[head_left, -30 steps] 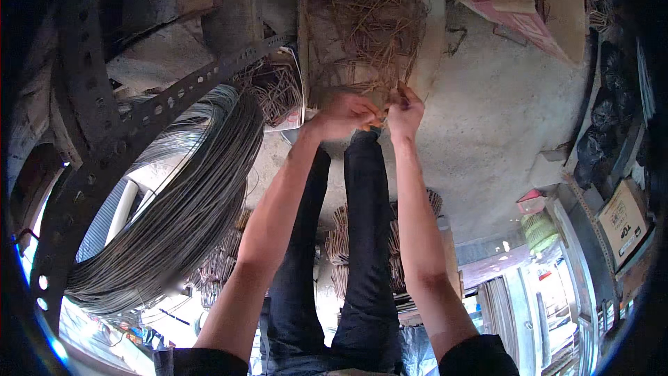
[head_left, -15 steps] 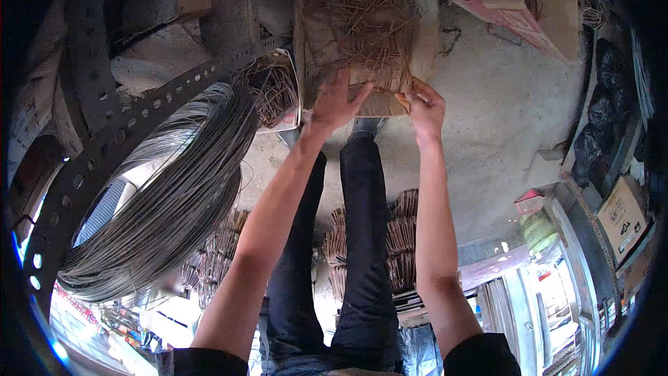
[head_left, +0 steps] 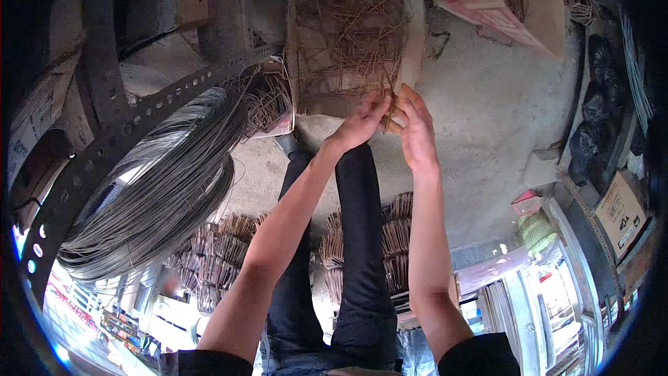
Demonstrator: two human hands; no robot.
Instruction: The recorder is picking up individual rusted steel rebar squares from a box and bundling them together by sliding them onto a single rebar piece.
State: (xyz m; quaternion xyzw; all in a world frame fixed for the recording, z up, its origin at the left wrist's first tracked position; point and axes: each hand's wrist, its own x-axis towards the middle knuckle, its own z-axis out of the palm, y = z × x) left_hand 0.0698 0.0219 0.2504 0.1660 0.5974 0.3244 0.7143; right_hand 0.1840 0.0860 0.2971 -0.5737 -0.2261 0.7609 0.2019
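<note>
A cardboard box (head_left: pixel 415 35) on the floor ahead of me holds many thin, rusty bent metal rods (head_left: pixel 362 35). Just over its near edge, my two hands come together around a few rusty metal rods (head_left: pixel 387 78). My left hand (head_left: pixel 363 120) has its fingers curled against them from the left. The right hand (head_left: pixel 417 130) pinches them from the other side, its fingers bent and pointing up-left. The lower ends of the rods are partly hidden by the fingers, so I cannot tell how many are held.
At left, a large coil of grey wire (head_left: pixel 160 188) hangs by a perforated metal bar (head_left: pixel 167 94). A smaller box of rods (head_left: pixel 268 101) stands beside the main box. Stacked bundles of rods (head_left: pixel 216 258) lie near my legs. Another open carton (head_left: pixel 487 0) stands far right, with black bags (head_left: pixel 598 112) beyond.
Both hands have drawn closer together and nearer to me, with a few rods now between them. The left hand has moved right, off the box's near side.
</note>
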